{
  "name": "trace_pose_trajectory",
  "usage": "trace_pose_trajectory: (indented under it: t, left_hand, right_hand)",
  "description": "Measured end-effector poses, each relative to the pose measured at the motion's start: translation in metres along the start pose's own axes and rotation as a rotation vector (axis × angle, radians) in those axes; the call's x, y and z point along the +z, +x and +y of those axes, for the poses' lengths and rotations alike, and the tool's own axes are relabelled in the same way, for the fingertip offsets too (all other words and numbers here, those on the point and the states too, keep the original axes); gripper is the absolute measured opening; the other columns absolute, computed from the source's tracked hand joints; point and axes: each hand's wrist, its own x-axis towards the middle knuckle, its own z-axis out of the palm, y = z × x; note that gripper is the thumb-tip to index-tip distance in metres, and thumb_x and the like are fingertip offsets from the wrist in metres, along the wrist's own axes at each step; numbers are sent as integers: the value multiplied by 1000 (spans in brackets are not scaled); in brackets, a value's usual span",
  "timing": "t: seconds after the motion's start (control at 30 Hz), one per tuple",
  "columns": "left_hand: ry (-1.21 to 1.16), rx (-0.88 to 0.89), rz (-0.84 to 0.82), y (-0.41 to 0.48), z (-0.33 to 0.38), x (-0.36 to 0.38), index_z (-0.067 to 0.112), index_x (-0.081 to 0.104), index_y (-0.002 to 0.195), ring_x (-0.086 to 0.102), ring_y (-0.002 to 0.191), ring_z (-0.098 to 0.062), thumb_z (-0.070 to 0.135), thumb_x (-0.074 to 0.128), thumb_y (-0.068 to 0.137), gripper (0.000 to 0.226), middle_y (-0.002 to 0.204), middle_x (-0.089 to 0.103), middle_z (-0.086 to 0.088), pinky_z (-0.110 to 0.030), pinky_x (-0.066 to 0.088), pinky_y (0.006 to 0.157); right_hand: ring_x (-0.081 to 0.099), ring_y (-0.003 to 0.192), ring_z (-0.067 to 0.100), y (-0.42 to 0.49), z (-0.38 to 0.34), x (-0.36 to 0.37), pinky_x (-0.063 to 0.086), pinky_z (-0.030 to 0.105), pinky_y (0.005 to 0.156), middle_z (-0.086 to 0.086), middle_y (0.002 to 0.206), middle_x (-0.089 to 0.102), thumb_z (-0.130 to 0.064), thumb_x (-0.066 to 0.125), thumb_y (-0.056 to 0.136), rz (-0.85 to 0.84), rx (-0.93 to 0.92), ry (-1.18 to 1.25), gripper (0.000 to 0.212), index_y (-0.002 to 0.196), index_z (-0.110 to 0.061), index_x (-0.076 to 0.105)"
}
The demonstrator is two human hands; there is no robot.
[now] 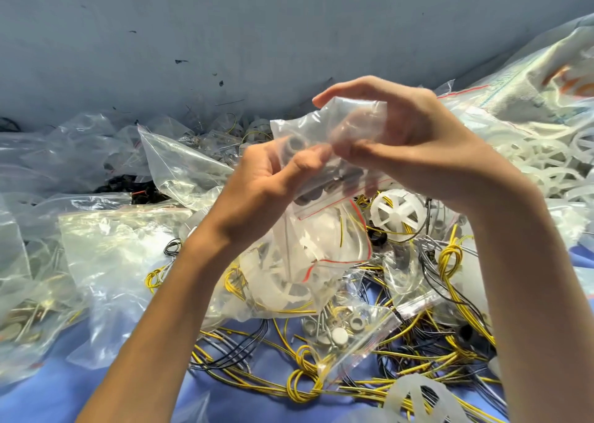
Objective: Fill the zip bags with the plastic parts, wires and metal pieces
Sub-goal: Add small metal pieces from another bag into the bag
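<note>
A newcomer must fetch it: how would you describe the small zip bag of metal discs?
Find the blue cloth between the forearms. On the yellow wires there lies a small zip bag; unlike the bag of white plastic above it, it shows silvery discs and rings.

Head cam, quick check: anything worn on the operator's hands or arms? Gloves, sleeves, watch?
Nothing worn that shows. The left hand and right hand are bare: no gloves, rings or tape. The left forearm and right forearm are bare down to the frame's edge: no sleeves, watch or bands in view.
</note>
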Motion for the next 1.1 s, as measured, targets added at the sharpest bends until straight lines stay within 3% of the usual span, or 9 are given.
trace_pose_trajectory:
  t: [0.17, 0.23, 0.3, 0.4, 0.5, 0.63, 0.77, 1.0, 1.1]
  left_hand:
    - [17, -31, -118, -2, 1, -3, 8, 43, 60, 24, 48, -3, 21, 46, 90, 33, 50, 32, 11, -10, 23, 47]
    - [17, -4, -110, -2, 1, -4, 18, 42, 59, 27, 46, 0, 19, 46, 91, 32, 49, 35, 16, -11, 25, 47]
    - [30, 18, -92, -1, 1, -6, 18, 49, 63, 32, 47, 1, 18, 48, 90, 27, 51, 40, 15, -11, 28, 48]
    - [59, 38, -75, -2, 1, -8, 19, 56, 72, 39, 48, 1, 18, 50, 91, 20, 53, 47, 16, -8, 31, 50]
    - [87, 46, -58, -2, 0, -8, 18, 57, 73, 40, 48, 2, 20, 50, 91, 19, 53, 47, 17, -8, 31, 50]
    - [102, 66, -32, -1, -1, -7, 9, 57, 74, 37, 48, 0, 20, 51, 91, 22, 54, 43, 16, -12, 30, 48]
    - [96, 80, -16, -1, 1, -6, -7, 55, 76, 32, 49, -3, 18, 50, 92, 30, 55, 38, 14, -13, 28, 47]
    - [149, 39, -55, -2, 5, -6, 22, 56, 67, 32, 47, 1, 26, 49, 89, 23, 50, 39, 17, -11, 26, 47]
    - [152, -37, -156, -5, 7, -10, 30, 63, 74, 50, 53, 10, 26, 51, 88, 19, 56, 56, 24, -2, 35, 52]
  right_hand:
    - [38, 47, 5, 1, 3, 0, 34, 11, 46, -11, 57, 49, 7, 59, 89, -14, -34, 22, 30, 116, -6, 58]
    - [39, 56, 26, 3, 3, 2, 35, 24, 54, 16, 69, 55, 1, 59, 89, -32, -49, 21, 30, 117, -11, 59]
    - [40, 60, 28, 4, 3, 4, 34, 29, 56, 24, 78, 55, -3, 58, 89, -40, -66, 18, 30, 116, -15, 58]
    - [36, 55, 26, 4, 3, 6, 29, 24, 50, 22, 80, 58, -4, 58, 89, -27, -84, -40, 31, 117, -19, 57]
    - [35, 52, 6, 4, 4, 5, 28, 14, 47, 3, 78, 61, -3, 58, 89, -9, -108, -87, 32, 117, -19, 58]
    - [36, 52, 24, 4, 3, 5, 27, 22, 47, 11, 84, 64, -5, 58, 88, 5, -135, -131, 32, 114, -24, 57]
    - [50, 50, -8, 3, 0, 5, 32, 2, 48, -24, 72, 62, 5, 58, 87, 28, -169, -178, 34, 114, -16, 58]
    - [49, 39, 3, 4, -5, 9, 33, 6, 41, -26, 63, 61, -2, 61, 83, 130, -113, -193, 38, 90, -39, 55]
    - [46, 34, 1, 5, -4, 11, 26, 2, 38, -31, 53, 55, 1, 61, 84, 159, -91, -287, 39, 87, -38, 56]
